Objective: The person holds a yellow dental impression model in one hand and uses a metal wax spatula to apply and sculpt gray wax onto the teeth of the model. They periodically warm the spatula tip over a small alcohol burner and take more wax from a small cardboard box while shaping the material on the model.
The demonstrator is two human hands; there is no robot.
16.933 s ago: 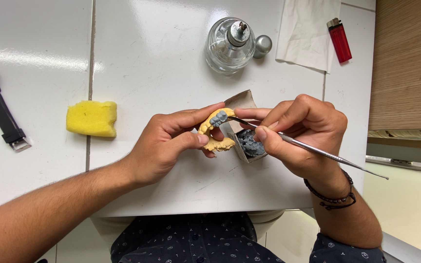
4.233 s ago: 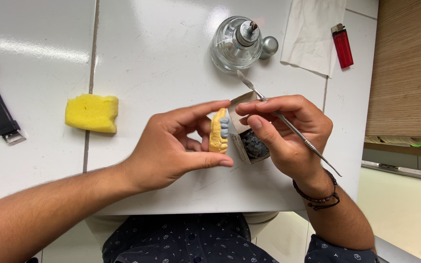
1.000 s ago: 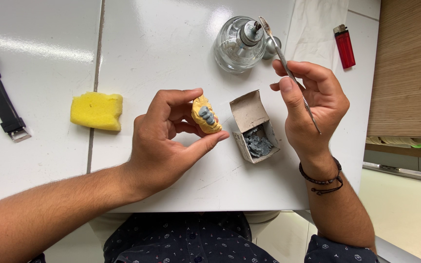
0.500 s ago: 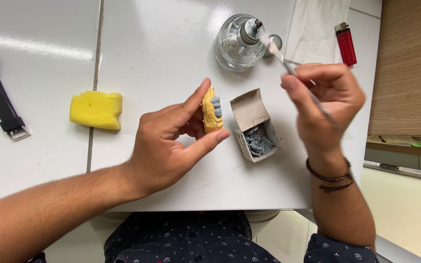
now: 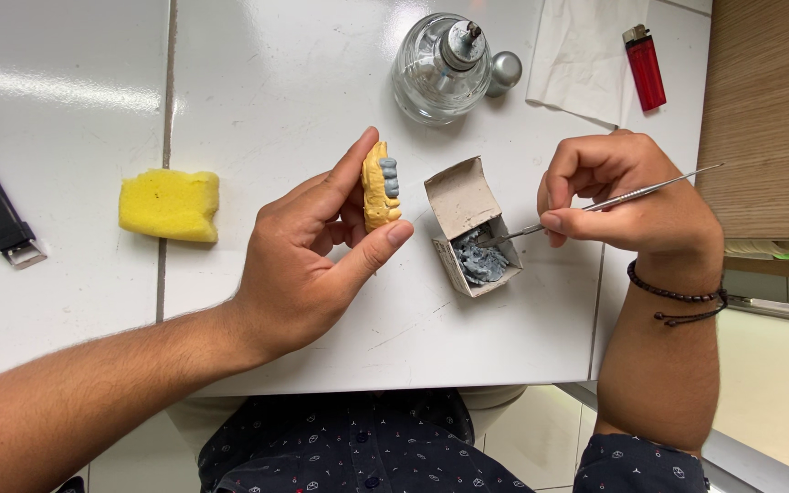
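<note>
Your left hand (image 5: 308, 265) pinches the yellow dental cast (image 5: 380, 185) just left of the open box (image 5: 469, 224); your right hand (image 5: 627, 192) grips the metal tool (image 5: 609, 203), tip inside it.

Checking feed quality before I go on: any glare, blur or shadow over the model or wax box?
Head view: sharp overall; glare streaks on the white table at far left and top, none on the model in the left hand; the wax box interior is dim but readable, tool tip visible; right hand casts only a soft shadow.
</note>
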